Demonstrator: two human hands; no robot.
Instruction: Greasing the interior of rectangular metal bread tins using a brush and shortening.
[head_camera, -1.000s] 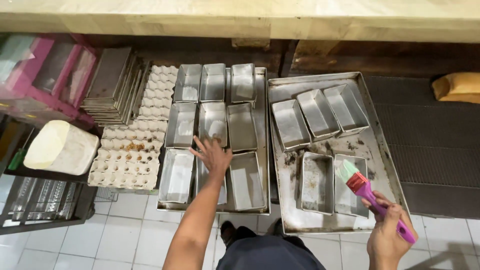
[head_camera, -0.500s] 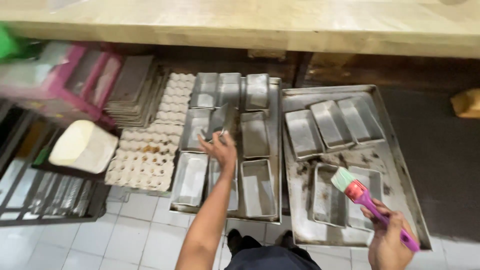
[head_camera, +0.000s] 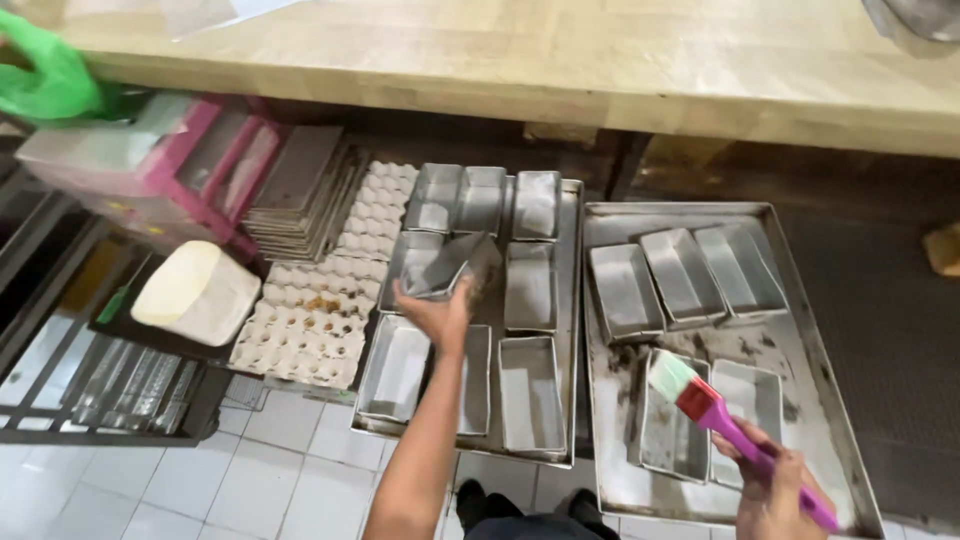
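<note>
The left hand (head_camera: 438, 316) lifts a tilted rectangular metal loaf tin (head_camera: 452, 265) off the left baking tray (head_camera: 571, 300). At four o'clock, the right hand (head_camera: 775, 495) grips a purple-handled pastry brush (head_camera: 705, 400).

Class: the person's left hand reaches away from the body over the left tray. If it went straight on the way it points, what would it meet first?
The left hand already grips a tilted grey metal loaf tin. Straight beyond lies the far row of grey metal loaf tins on the left steel tray, probably the middle one; depth is unclear.

Dull metal loaf tin (head_camera: 452, 268), wooden counter (head_camera: 560, 60)
</note>
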